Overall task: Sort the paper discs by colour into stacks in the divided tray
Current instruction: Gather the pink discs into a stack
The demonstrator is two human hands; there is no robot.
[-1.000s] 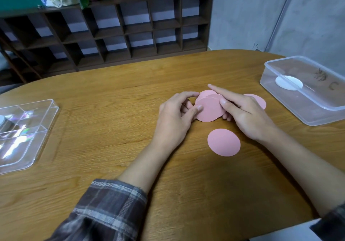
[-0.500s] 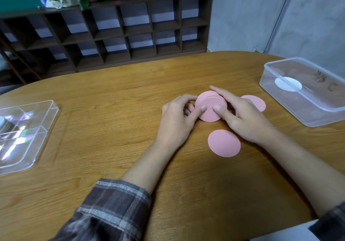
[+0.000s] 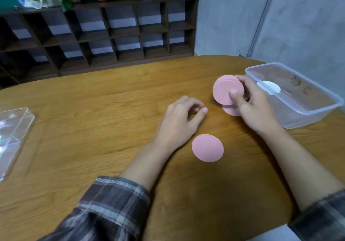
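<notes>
My right hand (image 3: 255,108) pinches a small stack of pink paper discs (image 3: 225,89), lifted off the wooden table (image 3: 102,113) and tilted toward me. Another pink disc (image 3: 231,111) lies on the table partly under that hand. A single pink disc (image 3: 207,147) lies flat nearer to me. My left hand (image 3: 179,123) rests on the table left of the stack, its fingers loosely curled and holding nothing. The clear divided tray (image 3: 13,134) sits at the table's left edge, partly cut off by the frame.
A clear plastic box (image 3: 306,113) with a white disc (image 3: 270,86) inside stands at the right, just behind my right hand. A dark cubby shelf (image 3: 112,33) with plants on top runs along the far wall.
My right hand has lifted the pink stack and carried it right toward the plastic box. My left hand has let go of the stack and stays on the table.
</notes>
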